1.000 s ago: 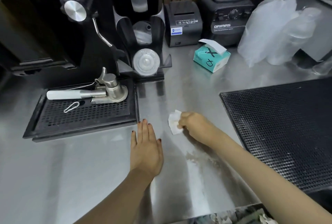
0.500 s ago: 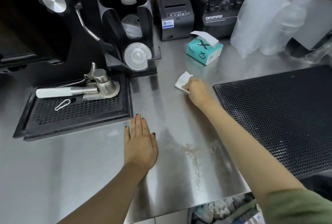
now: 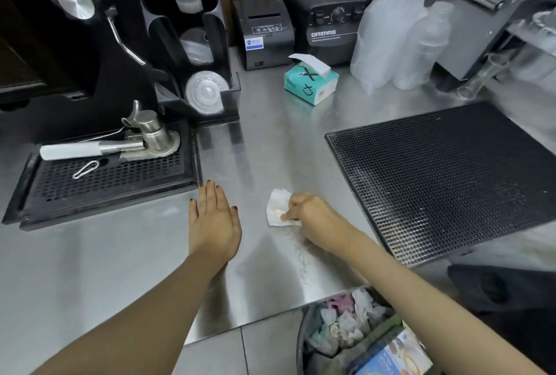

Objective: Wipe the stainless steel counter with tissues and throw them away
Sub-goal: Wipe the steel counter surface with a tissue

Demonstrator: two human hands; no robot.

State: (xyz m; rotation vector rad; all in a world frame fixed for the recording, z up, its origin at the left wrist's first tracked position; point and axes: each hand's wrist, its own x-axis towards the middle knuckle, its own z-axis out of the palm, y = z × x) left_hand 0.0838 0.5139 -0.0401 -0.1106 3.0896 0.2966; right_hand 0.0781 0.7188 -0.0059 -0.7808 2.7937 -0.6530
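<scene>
Since half a second ago the right hand (image 3: 310,212) has drawn the tissue (image 3: 278,207) back from near the tissue box (image 3: 311,82) to the middle of the counter (image 3: 90,269), level with the left hand (image 3: 213,221); the left hand has held its place, flat on the steel, fingers together and extended, grasping nothing, just beside the front corner of the black drip tray (image 3: 102,182); the right hand is closed on the crumpled tissue, pressing it to the surface; the tissue shows a faint brownish mark; a pale streak of residue (image 3: 302,263) lies on the steel just behind the right wrist. Left to right: coffee machine (image 3: 60,28) at rear left, a metal portafilter (image 3: 129,145) on the drip tray, lid dispenser (image 3: 201,73), receipt printer (image 3: 264,31), blender base (image 3: 328,25), bagged plastic cups (image 3: 400,43), black rubber mat (image 3: 451,176) on the right; below the counter's front edge, a waste bin (image 3: 346,332) holding crumpled tissues; floor tiles visible beside it.
</scene>
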